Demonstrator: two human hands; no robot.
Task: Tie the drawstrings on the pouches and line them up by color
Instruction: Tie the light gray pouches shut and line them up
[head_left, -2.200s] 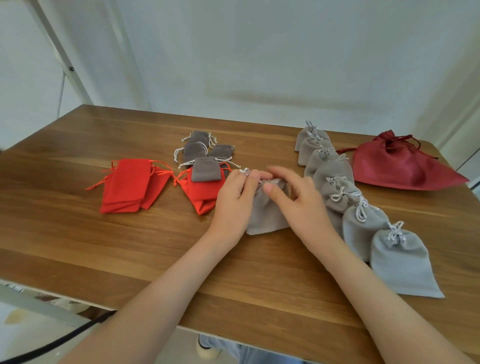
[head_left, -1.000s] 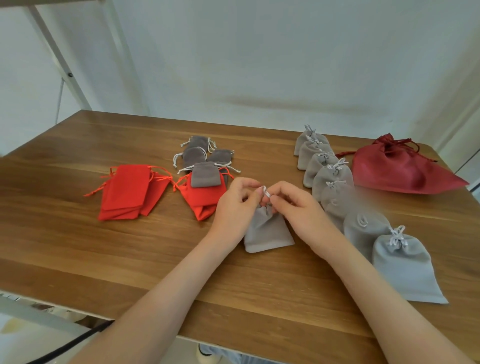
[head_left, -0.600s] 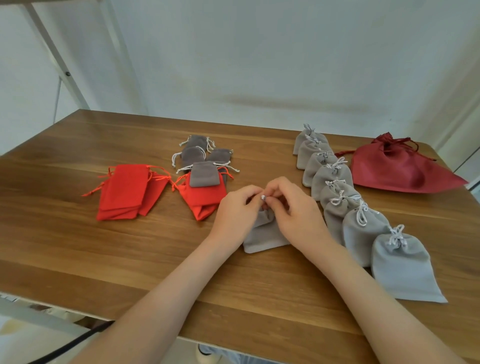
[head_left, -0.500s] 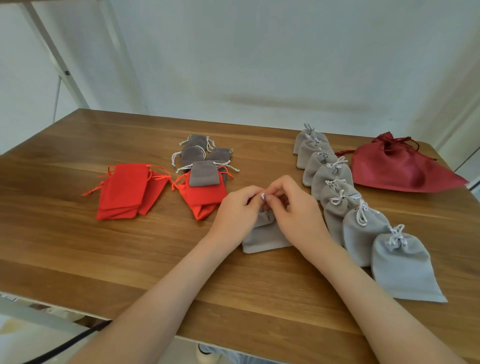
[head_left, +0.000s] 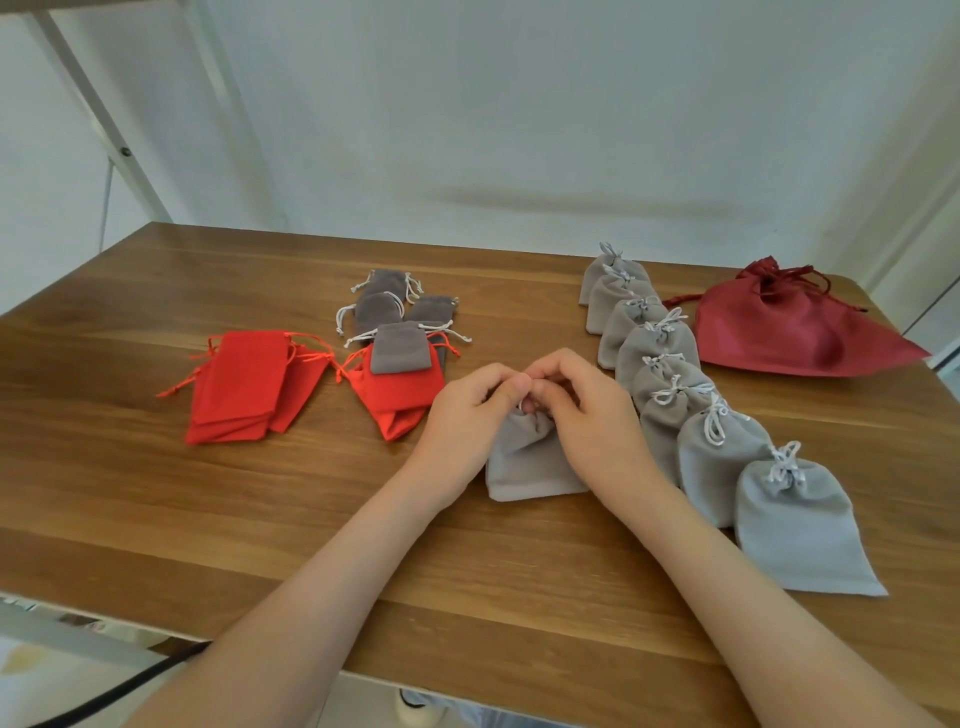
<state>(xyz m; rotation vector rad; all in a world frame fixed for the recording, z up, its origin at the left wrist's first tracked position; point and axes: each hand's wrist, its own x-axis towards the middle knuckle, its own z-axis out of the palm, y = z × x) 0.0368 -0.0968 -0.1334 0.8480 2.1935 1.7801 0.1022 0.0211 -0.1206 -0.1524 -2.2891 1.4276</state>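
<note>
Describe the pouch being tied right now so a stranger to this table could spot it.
On the wooden table, find the row of tied grey pouches on the right. Just left of it lies a lone light grey pouch. Unlike the others, the left hand and right hand pinch its gathered neck.

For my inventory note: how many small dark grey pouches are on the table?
4, in one cluster left of centre: far pouch, left pouch, right pouch, nearest pouch lying on an orange pouch. Overlaps may hide another.
</note>
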